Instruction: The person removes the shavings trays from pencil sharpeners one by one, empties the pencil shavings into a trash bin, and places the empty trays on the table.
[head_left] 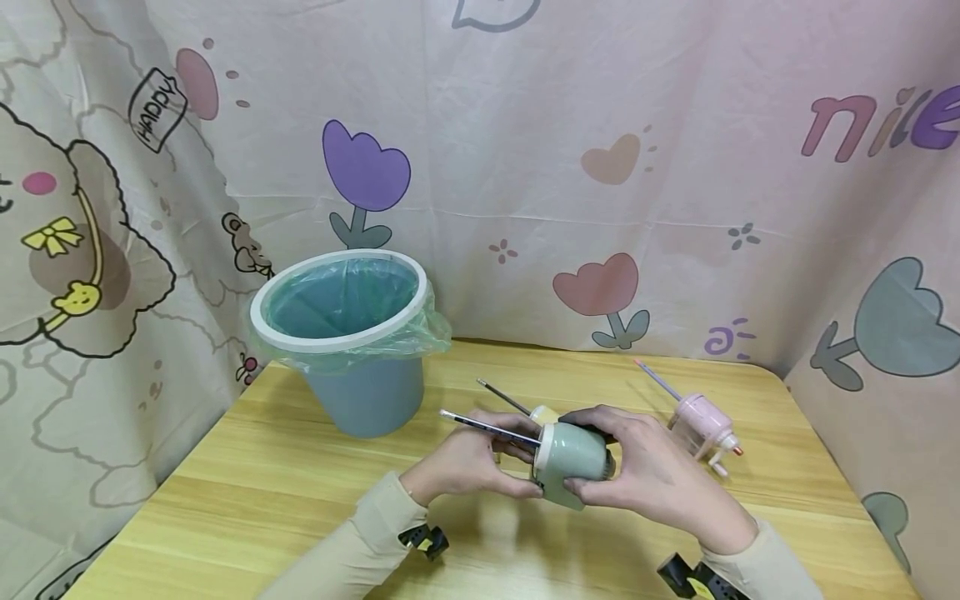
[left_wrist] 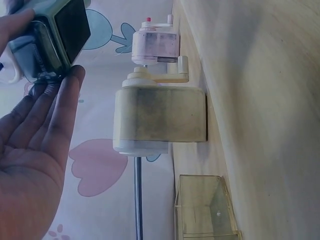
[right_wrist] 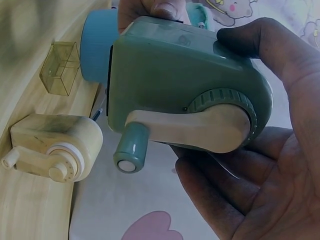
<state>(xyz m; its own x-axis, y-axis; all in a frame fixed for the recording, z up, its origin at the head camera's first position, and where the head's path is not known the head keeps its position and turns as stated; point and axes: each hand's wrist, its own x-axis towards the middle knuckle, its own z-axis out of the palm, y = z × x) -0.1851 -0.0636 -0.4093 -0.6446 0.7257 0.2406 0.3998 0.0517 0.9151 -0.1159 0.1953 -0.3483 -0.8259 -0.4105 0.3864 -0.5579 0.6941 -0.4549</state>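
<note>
A green crank pencil sharpener [head_left: 581, 450] is held up off the table, tilted, a striped pencil [head_left: 487, 427] projecting from its front. My right hand [head_left: 652, 462] grips its body between thumb and fingers near the crank [right_wrist: 190, 131]. My left hand [head_left: 480, 458] holds the front end, with its thumb on one side and fingers on the other; its fingertips [left_wrist: 75, 75] touch the sharpener by its clear drawer [right_wrist: 170, 32]. Behind the hands stands a yellow sharpener [left_wrist: 160, 112], partly hidden in the head view, with a dark pencil [head_left: 504, 395] in it.
A clear yellow drawer [left_wrist: 200, 205] lies on the table near the yellow sharpener. At the right is a pink sharpener [head_left: 701, 421] with a purple pencil [head_left: 658, 379]. A blue-grey bin [head_left: 367, 396], lined with a green bag, stands at the left. Printed cloth [head_left: 487, 150] hangs behind.
</note>
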